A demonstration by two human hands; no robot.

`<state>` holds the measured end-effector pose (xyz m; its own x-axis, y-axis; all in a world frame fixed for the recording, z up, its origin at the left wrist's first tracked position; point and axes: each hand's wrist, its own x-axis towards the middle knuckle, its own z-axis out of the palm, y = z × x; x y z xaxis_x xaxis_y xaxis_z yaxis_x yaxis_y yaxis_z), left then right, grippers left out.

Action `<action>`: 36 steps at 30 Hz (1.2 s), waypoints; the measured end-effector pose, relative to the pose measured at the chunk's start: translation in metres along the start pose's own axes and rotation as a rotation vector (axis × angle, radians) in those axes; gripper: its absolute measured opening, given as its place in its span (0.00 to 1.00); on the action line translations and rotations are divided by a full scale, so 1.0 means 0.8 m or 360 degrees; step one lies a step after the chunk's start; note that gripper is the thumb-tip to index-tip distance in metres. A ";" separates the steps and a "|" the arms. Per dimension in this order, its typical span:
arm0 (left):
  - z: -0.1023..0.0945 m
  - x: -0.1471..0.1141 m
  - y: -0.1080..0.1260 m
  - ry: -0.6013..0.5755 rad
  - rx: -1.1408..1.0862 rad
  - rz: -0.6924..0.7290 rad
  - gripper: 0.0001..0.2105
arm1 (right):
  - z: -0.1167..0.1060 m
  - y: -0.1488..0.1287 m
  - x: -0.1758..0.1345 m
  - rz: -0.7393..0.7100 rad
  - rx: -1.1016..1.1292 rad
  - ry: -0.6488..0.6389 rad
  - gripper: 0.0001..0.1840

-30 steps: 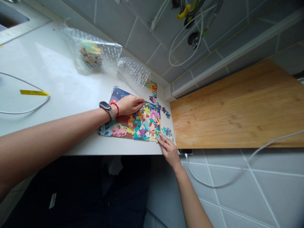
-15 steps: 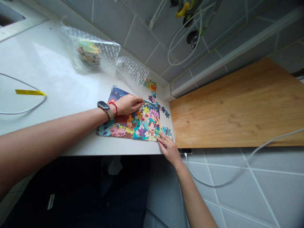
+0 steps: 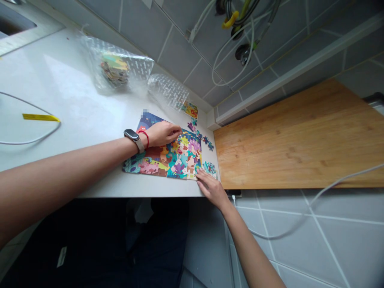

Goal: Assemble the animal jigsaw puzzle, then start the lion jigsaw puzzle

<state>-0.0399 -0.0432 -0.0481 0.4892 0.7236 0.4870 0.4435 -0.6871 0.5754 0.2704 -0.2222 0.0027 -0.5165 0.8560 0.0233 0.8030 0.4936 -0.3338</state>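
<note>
A colourful jigsaw puzzle (image 3: 178,166) with animal pictures lies largely assembled on the white counter. Across its upper part rests my left hand (image 3: 163,133), fingers curled together near the top right of the picture; whatever they may hold is hidden. My right hand (image 3: 211,187) lies with fingers stretched out, tips touching the puzzle's lower right corner. Just right of that corner sits a small group of teal puzzle pieces (image 3: 211,168). Several loose puzzle pieces (image 3: 206,140) lie scattered along the right side, beyond the assembled edge.
Behind the puzzle, a clear plastic bag (image 3: 138,66) holds a stack of pieces (image 3: 115,70); another crumpled bag (image 3: 168,90) and a picture card (image 3: 190,109) lie beside it. A wooden board (image 3: 288,140) borders the right. A cable (image 3: 51,129) loops at left.
My right hand has shifted slightly left at the puzzle's lower right corner. My left hand stays in nearly the same place. The camera view has moved a little.
</note>
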 end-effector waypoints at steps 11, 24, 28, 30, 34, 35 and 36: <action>-0.001 0.000 0.001 -0.0012 0.0001 0.0006 0.17 | 0.005 0.012 0.004 0.0058 -0.0015 0.0082 0.19; 0.002 0.000 -0.002 0.0016 0.0011 0.0030 0.17 | 0.015 0.017 -0.004 0.0014 -0.0010 0.0113 0.21; 0.001 0.000 -0.001 -0.0002 0.0009 0.0018 0.17 | 0.019 0.012 -0.008 -0.0027 -0.0024 0.0142 0.22; 0.001 0.000 -0.001 -0.0001 0.0007 0.0007 0.17 | 0.020 0.012 -0.009 -0.0028 -0.0026 0.0129 0.23; 0.001 0.000 -0.001 -0.0001 0.0001 0.0003 0.17 | 0.018 0.016 -0.013 -0.0016 0.0012 0.0081 0.26; 0.001 0.000 -0.001 -0.0003 0.0002 0.0004 0.17 | 0.018 0.017 -0.014 -0.0014 0.0025 0.0080 0.26; 0.000 0.000 -0.001 -0.0005 0.0003 0.0007 0.17 | 0.019 0.018 -0.015 -0.0006 0.0033 0.0088 0.26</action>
<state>-0.0401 -0.0424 -0.0490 0.4936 0.7204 0.4872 0.4430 -0.6904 0.5720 0.2837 -0.2279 -0.0164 -0.5017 0.8617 0.0767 0.7945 0.4940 -0.3532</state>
